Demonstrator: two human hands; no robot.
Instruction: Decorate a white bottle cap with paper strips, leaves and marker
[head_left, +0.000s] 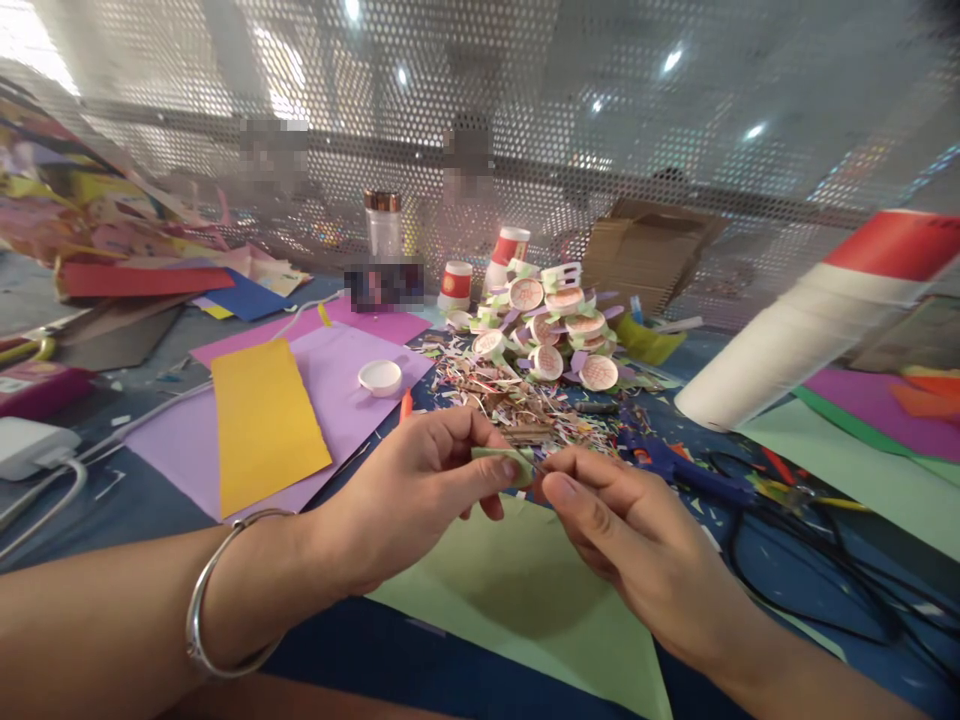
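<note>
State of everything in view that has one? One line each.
Left hand: closed, pinching small light-green paper piece
Right hand: closed on thin dark tool
Large light-green paper sheet: spread beneath hands
Yellow rectangular paper: lying on lilac paper sheet
Clear bottle with copper-coloured cap: upright, capped
Tall white-and-red paper-cup stack: nested
Blue glue gun: unheld; power unclear

Matt green paper slip [526, 469] and a smooth, matt green sheet [510, 575]. The bracelet [194, 615] is polished, silvery metal (it catches the light). The yellow paper [270, 425] is matt, rough along one edge. Stacked paper cups [795, 330] look smooth; the cardboard [637, 255], dull; the glue gun [694, 475], blue plastic.
</note>
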